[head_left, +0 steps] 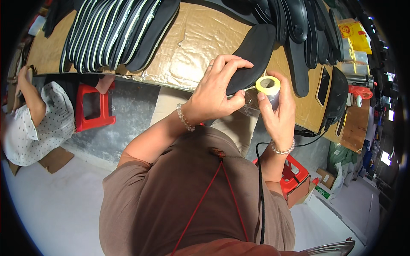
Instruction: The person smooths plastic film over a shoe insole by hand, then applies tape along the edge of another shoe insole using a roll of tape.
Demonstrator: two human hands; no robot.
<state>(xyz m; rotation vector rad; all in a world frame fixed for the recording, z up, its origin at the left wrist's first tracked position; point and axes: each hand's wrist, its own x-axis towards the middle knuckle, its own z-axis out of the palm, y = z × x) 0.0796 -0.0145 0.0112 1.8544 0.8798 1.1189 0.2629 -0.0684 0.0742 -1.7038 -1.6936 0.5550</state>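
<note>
My left hand (217, 90) curves over a black shoe insole (257, 45) lying at the table's near edge. Its fingers lie across the insole, and the thumb sits apart at the near end. In my right hand (279, 110) is a roll of stickers or tape (269, 86) with a pale yellow top face and a hollow core, gripped between thumb and fingers. A thin pale strip spans the short gap from the roll toward my left thumb. Whether the thumb touches that strip is hard to make out.
Black insoles with pale edges (112, 36) stand in a row at the left of the covered table (192, 32). More black insoles (297, 55) are heaped right. A black cap-like object (337, 96) and cable lie farther right. Another person (40, 123) sits left near a red stool (95, 106).
</note>
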